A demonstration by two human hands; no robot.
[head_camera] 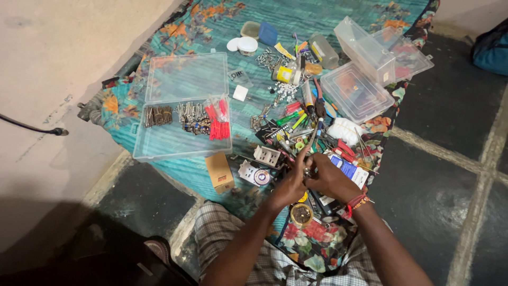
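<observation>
My left hand [290, 184] and my right hand [329, 179] meet over the near edge of a patterned teal cloth [211, 21]. Between the fingertips of both hands sits a small shiny metal piece [307, 172]; its exact kind is too small to tell. Directly beyond the hands lies a heap of small tools [309, 127] with red, green and blue handles. A white plastic socket part [267, 155] and a round disc on a card [255, 175] lie just left of my left hand.
An open clear compartment box [182, 124] holds brown, silver and red fasteners at the left. A small brown carton [220, 171] lies near it. Clear plastic boxes [365, 74] stand at the far right. A small round tin [301, 214] rests by my knee. Dark floor tiles surround the cloth.
</observation>
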